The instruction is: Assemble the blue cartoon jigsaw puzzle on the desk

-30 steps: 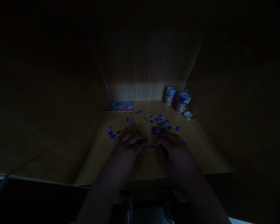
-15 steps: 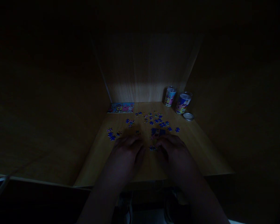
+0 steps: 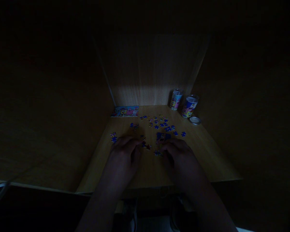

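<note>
In dim light, my left hand (image 3: 124, 156) rests low over the wooden surface, its thumb and forefinger apart and nothing visibly held. Just right of its fingertips lie a few loose dark blue and reddish puzzle pieces (image 3: 148, 147). My right hand (image 3: 178, 156) is closed, with its fingertips at the lower right edge of a partly joined jigsaw section (image 3: 164, 136) in blue with a cartoon figure. The fingers seem to pinch a puzzle piece there, mostly hidden by the hand. A small clump of puzzle pieces (image 3: 157, 153) sits just below that section, left of the right hand.
Loose puzzle pieces (image 3: 168, 129) spread behind the hands. More blue pieces (image 3: 113, 139) lie at the left. A cartoon picture card (image 3: 125, 111) is at the back left. Two cartoon-printed cans (image 3: 175, 100) (image 3: 189, 107) and a round lid (image 3: 195, 120) stand at the back right, between wooden side walls.
My left hand has shifted left, uncovering the bluish and reddish pieces beside its fingertips and covering some blue pieces at the left. My right hand has barely moved.
</note>
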Action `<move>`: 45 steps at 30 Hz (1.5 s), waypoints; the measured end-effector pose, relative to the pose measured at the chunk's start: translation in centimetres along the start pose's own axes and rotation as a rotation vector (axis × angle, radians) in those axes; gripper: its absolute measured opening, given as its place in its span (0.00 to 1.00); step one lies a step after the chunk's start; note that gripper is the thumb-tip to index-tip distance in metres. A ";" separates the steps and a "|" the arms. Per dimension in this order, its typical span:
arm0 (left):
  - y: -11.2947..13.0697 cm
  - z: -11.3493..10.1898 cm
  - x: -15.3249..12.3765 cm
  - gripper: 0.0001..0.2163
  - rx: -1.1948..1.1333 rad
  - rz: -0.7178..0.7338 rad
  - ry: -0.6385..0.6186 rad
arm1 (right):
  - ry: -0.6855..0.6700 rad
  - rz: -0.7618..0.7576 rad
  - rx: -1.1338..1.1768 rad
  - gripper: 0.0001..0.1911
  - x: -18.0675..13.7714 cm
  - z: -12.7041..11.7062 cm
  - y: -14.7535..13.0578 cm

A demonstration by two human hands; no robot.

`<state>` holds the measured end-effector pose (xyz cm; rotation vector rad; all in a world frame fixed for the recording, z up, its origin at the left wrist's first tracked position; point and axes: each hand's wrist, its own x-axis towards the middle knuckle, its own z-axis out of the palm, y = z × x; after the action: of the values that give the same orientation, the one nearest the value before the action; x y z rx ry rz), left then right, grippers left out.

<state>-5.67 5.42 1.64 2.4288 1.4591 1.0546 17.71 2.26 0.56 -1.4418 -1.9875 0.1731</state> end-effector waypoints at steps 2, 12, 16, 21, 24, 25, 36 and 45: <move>0.0 0.1 0.1 0.10 0.022 0.014 -0.015 | 0.022 -0.015 0.004 0.10 0.0 -0.2 -0.1; 0.6 0.0 0.3 0.11 -0.002 0.075 -0.112 | -0.004 -0.169 -0.016 0.15 -0.3 0.5 -2.1; 0.6 -0.1 0.2 0.10 -0.023 0.081 -0.135 | -0.064 -0.152 -0.012 0.19 -0.3 0.9 -2.2; 0.5 -0.2 0.1 0.10 -0.032 0.071 -0.154 | -0.087 -0.132 0.003 0.21 -0.3 0.9 -2.0; 0.4 0.0 0.1 0.11 -0.030 0.071 -0.125 | -0.090 -0.130 0.006 0.22 -0.3 0.9 -2.0; 0.3 0.1 0.1 0.11 -0.018 0.063 -0.098 | -0.092 -0.130 0.004 0.22 -0.3 0.9 -2.0; 0.0 0.4 0.0 0.09 0.060 -0.004 -0.091 | -0.109 -0.150 0.003 0.21 -0.3 0.9 -1.8; -0.2 0.1 0.4 0.07 -0.012 -0.058 -0.117 | -0.116 -0.136 -0.006 0.21 -0.4 0.8 -1.9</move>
<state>-5.65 5.86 1.70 2.3808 1.4715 0.8912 15.80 1.42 0.71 -1.3212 -2.1739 0.1946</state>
